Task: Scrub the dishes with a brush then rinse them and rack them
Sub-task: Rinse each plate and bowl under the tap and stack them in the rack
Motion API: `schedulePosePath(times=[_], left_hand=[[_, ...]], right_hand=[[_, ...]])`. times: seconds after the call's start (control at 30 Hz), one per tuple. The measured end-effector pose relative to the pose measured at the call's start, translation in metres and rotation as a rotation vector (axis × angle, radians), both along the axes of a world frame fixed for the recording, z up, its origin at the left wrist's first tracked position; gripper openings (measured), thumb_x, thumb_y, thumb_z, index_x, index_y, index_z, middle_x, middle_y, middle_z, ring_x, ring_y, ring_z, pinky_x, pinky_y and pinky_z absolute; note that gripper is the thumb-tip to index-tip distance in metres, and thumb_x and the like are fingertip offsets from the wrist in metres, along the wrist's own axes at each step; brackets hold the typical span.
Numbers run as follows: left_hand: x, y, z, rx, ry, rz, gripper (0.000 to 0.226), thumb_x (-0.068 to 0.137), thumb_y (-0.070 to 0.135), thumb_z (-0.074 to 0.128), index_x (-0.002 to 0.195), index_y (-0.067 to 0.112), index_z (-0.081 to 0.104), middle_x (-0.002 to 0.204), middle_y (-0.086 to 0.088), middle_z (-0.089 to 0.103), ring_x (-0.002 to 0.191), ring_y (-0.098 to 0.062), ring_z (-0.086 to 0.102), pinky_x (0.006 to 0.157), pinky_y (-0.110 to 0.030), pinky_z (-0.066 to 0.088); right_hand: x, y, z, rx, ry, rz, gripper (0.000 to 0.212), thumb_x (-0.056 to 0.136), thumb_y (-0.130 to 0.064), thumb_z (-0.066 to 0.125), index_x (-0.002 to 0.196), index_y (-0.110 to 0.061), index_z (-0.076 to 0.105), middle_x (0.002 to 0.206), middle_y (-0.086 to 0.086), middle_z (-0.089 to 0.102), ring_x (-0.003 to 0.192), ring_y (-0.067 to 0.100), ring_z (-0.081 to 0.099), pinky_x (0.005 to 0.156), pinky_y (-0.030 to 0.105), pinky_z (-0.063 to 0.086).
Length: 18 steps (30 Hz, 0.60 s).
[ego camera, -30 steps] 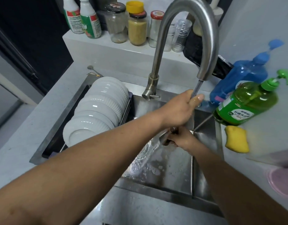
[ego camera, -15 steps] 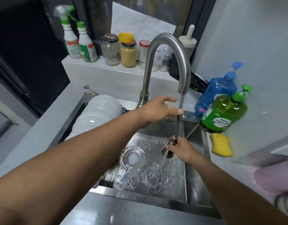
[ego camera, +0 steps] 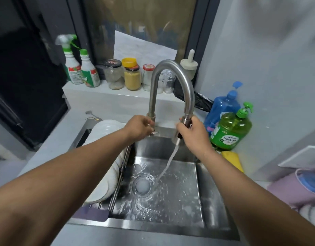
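Dishes [ego camera: 107, 134] stand white in the rack on the sink's [ego camera: 170, 226] left side, so the right hand [ego camera: 192, 134], wrapped around the spray head [ego camera: 181, 128], should seat it straight while the left hand [ego camera: 139, 128], fingers curled at the tap handle [ego camera: 154, 132], turns off the water [ego camera: 168, 164].

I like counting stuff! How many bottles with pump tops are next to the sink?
2. The blue pump bottle stands against the wall right of the faucet; the green pump bottle stands just in front of it. Others could be out of view.
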State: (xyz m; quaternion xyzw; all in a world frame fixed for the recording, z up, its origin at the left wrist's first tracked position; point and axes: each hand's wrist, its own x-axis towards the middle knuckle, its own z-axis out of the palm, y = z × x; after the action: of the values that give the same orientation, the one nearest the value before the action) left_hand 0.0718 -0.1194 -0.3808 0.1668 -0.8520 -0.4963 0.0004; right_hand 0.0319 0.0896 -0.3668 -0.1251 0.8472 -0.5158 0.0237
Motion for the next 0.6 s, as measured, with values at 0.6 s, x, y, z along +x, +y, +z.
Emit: schedulePosePath(times=[0.6], left_hand=[[-0.058,0.0,-0.056,-0.55,-0.055,-0.279,0.031,0.096,0.02,0.069,0.127,0.021,0.072,0.132,-0.005,0.069,0.117,-0.027,0.065,0.101,-0.035,0.048]], right_hand=[[0.013,-0.014,-0.074,-0.818,-0.967,-0.562,0.034,0.107,-0.032,0.048,0.112,-0.003,0.065,0.085,0.011,0.069,0.071,0.02,0.065,0.066,0.031,0.058]])
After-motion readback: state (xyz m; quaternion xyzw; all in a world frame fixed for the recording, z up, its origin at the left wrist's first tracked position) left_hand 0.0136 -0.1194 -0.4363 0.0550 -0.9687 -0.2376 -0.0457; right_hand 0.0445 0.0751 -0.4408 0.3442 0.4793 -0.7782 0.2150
